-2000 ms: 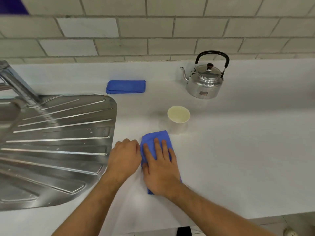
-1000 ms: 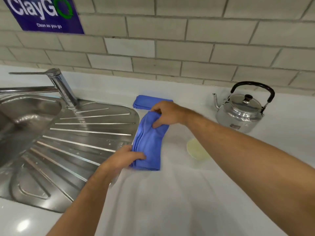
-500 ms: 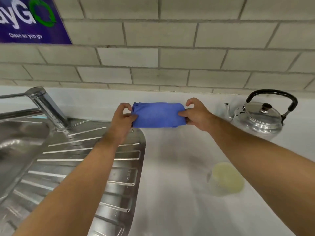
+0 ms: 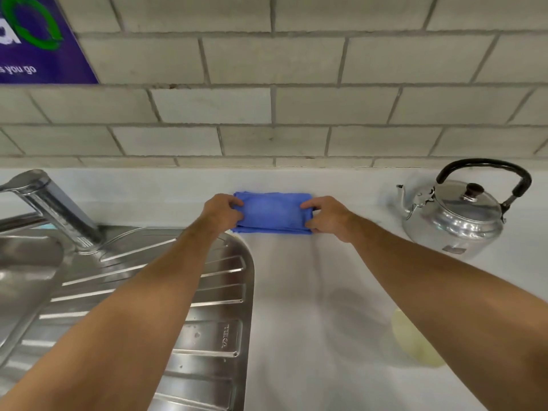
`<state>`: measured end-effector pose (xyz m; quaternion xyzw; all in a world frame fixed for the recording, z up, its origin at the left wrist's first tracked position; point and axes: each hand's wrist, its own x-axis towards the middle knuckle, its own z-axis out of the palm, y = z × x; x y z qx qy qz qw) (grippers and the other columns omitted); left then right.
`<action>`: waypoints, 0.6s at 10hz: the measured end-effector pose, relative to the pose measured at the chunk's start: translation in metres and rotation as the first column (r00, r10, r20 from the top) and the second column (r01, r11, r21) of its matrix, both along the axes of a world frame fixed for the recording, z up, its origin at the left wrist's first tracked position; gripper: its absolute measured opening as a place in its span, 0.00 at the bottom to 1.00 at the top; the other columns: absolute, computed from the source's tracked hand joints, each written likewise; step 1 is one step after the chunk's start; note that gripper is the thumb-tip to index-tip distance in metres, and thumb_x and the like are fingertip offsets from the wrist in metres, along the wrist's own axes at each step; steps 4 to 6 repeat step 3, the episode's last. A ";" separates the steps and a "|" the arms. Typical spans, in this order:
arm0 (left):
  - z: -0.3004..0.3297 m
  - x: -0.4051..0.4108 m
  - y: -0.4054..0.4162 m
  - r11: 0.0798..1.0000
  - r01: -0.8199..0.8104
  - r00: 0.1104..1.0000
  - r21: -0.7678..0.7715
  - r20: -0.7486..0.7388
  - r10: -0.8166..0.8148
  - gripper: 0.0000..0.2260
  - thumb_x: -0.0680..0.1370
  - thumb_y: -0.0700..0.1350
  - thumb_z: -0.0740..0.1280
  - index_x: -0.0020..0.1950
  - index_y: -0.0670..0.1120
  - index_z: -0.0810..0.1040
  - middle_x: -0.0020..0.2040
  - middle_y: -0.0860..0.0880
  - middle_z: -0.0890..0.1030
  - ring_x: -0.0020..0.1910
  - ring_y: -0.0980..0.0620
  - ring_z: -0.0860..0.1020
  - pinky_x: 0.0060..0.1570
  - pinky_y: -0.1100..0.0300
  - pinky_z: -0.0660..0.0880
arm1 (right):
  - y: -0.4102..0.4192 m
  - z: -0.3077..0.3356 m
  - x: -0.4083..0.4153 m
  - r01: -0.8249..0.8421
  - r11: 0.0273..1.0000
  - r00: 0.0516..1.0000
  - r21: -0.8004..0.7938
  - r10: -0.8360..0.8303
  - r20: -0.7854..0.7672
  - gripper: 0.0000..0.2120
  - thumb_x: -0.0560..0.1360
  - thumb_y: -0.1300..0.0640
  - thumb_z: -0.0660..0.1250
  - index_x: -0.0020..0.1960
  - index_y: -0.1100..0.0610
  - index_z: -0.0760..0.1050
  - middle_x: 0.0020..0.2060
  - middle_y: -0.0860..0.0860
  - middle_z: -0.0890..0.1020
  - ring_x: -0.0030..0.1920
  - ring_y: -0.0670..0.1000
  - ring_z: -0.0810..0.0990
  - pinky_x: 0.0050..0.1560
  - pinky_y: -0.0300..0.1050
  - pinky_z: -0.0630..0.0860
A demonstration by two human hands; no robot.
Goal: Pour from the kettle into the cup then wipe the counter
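Blue folded cloth lies at the far edge of the white desk, against the foot of the grey tiled wall. The left hand pinches its left end and the right hand pinches its right end, fingers and thumbs closed on the fabric. Whether the cloth rests on one stacked beneath it cannot be told. The steel kettle with a black handle stands upright to the far right, well apart from the cloth. The pale cup sits nearer, on the right, partly hidden by the right forearm. A steel drainboard and tap fill the left.
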<state>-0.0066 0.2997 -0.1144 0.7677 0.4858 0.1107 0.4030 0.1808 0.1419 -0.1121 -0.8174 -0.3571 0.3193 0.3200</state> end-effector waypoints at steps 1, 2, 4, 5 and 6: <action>0.005 0.000 0.003 0.996 0.036 0.993 0.081 -0.112 -0.027 0.18 0.72 0.38 0.69 0.62 0.43 0.78 0.60 0.41 0.78 0.56 0.42 0.78 0.54 0.58 0.72 | -0.008 0.012 -0.002 -0.055 0.996 0.998 -0.075 0.058 0.039 0.28 0.72 0.69 0.72 0.70 0.58 0.73 0.66 0.59 0.74 0.63 0.62 0.76 0.64 0.54 0.76; 0.012 -0.002 0.005 0.991 0.046 0.983 0.129 -0.182 -0.022 0.19 0.74 0.38 0.68 0.65 0.44 0.76 0.67 0.40 0.73 0.57 0.42 0.77 0.53 0.56 0.73 | -0.020 0.027 0.000 -0.070 0.990 0.995 -0.122 0.078 0.057 0.26 0.73 0.70 0.70 0.69 0.57 0.74 0.63 0.57 0.75 0.61 0.60 0.78 0.60 0.53 0.79; 0.020 -0.007 -0.003 0.976 0.087 0.980 0.200 -0.191 -0.048 0.17 0.74 0.37 0.66 0.62 0.44 0.78 0.67 0.40 0.72 0.50 0.44 0.76 0.45 0.59 0.71 | -0.037 0.041 -0.001 -0.108 0.982 0.988 -0.155 0.124 0.096 0.17 0.74 0.68 0.68 0.61 0.56 0.79 0.55 0.56 0.80 0.52 0.58 0.82 0.56 0.51 0.81; 0.020 -0.007 -0.003 0.976 0.087 0.980 0.200 -0.191 -0.048 0.17 0.74 0.37 0.66 0.62 0.44 0.78 0.67 0.40 0.72 0.50 0.44 0.76 0.45 0.59 0.71 | -0.037 0.041 -0.001 -0.108 0.982 0.988 -0.155 0.124 0.096 0.17 0.74 0.68 0.68 0.61 0.56 0.79 0.55 0.56 0.80 0.52 0.58 0.82 0.56 0.51 0.81; 0.020 -0.007 -0.003 0.976 0.087 0.980 0.200 -0.191 -0.048 0.17 0.74 0.37 0.66 0.62 0.44 0.78 0.67 0.40 0.72 0.50 0.44 0.76 0.45 0.59 0.71 | -0.037 0.041 -0.001 -0.108 0.982 0.988 -0.155 0.124 0.096 0.17 0.74 0.68 0.68 0.61 0.56 0.79 0.55 0.56 0.80 0.52 0.58 0.82 0.56 0.51 0.81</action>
